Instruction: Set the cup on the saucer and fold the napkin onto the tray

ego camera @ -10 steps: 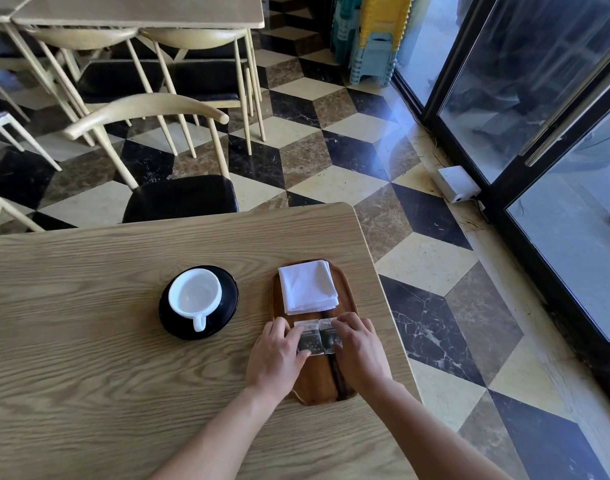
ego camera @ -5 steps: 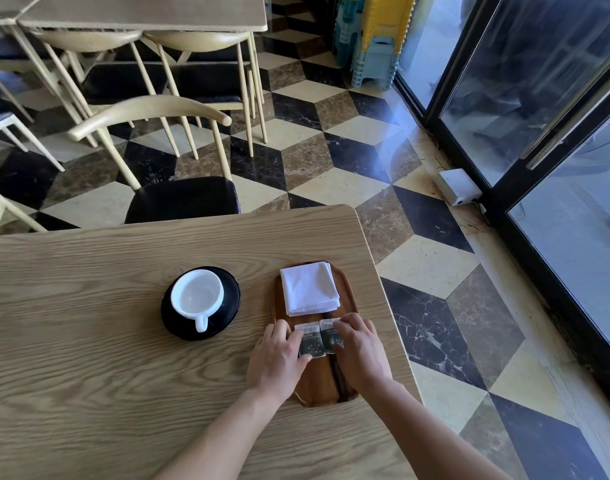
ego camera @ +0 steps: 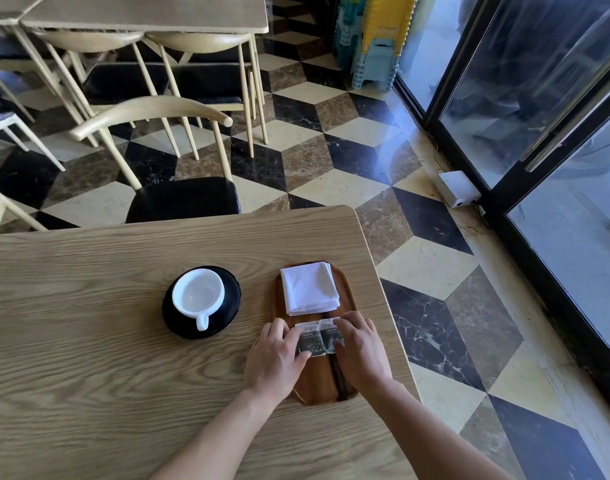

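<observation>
— Nothing much has moved; both hands stay low in the middle of the frame. Where is the white cup [ego camera: 198, 294]?

— On the round black saucer [ego camera: 227, 313], handle toward the bottom of the frame. The folded white napkin [ego camera: 309, 287] lies on the long brown wooden tray [ego camera: 312, 386], which runs up and down the frame.

— So what's left?

— I think just tidying. The left hand [ego camera: 275, 358] and right hand [ego camera: 360, 351] lie flat, fingers pressing two small paper packets [ego camera: 318, 338] side by side, not gripping. Next, lift away gently
</observation>
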Tool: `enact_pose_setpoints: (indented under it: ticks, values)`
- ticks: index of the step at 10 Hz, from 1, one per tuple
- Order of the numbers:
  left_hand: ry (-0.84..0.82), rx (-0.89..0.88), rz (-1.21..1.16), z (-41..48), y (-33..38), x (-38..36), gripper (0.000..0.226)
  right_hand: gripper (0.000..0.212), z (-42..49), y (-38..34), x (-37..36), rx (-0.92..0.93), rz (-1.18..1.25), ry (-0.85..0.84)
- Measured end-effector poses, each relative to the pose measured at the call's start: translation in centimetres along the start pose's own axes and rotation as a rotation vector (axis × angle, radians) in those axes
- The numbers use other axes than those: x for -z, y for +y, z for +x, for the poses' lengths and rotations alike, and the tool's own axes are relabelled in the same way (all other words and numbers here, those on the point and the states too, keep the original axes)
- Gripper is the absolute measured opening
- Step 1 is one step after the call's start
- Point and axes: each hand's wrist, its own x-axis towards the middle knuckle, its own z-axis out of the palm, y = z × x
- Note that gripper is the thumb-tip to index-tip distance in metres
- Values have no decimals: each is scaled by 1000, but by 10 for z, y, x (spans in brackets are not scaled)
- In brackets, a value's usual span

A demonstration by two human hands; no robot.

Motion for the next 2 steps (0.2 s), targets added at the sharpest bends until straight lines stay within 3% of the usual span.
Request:
enact_pose_setpoints:
  ticks: [2]
  values:
    - [82, -11, -65, 0, -5, 20, 31, 23, 5, -6, 5, 4, 21, 47]
